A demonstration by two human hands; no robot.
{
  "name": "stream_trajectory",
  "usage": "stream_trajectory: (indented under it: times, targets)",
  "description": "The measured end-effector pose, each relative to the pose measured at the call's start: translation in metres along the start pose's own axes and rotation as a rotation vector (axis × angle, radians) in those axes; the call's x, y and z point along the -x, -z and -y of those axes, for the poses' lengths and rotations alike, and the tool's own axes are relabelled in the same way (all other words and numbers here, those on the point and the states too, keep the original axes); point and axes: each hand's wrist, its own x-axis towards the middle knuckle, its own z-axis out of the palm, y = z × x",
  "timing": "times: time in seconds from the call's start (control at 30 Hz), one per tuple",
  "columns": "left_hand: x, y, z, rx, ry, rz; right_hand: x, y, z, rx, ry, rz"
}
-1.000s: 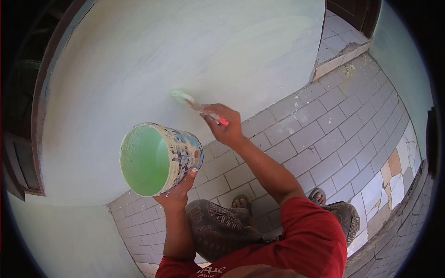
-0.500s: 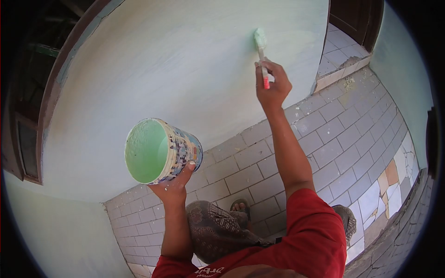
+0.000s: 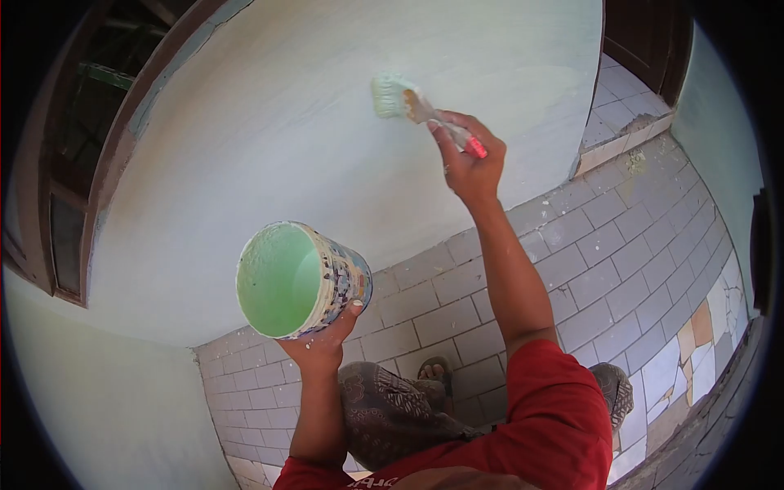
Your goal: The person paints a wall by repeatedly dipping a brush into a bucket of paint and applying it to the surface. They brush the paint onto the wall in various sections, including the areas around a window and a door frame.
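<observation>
Pale wall (image 3: pixel 245 163) spans upper frame. Right hand (image 3: pixel 475 159) grips paintbrush (image 3: pixel 418 107), bristles (image 3: pixel 387 96) against wall, upper centre; left hand (image 3: pixel 321 349) clasps paint-spattered bucket (image 3: pixel 347 273) of green paint (image 3: pixel 282 304), left of centre.

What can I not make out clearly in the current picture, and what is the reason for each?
Head view, left hand: most fingers are hidden by the bucket.
Head view, bucket's printed side: smeared with paint and too small to read.
Head view, red shirt: its lettering is cut off by the bottom edge.
Head view, window: its outer part is lost in the dark border.
</observation>
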Motion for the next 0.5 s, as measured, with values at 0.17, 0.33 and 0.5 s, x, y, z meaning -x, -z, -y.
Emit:
stream_trajectory:
  times: [0.17,0.33,0.5]
  targets:
    - [-0.004,0.0,0.002,0.044,-0.014,0.004,-0.062,0.07,0.005,0.304,-0.117,-0.339]
    - [-0.003,-0.005,-0.008,0.107,0.041,0.007,-0.041,0.019,-0.004,0.554,0.446,-0.238]
    - [0.004,0.0,-0.015,0.098,0.03,0.005,0.065,-0.087,0.023,0.293,0.469,0.12]
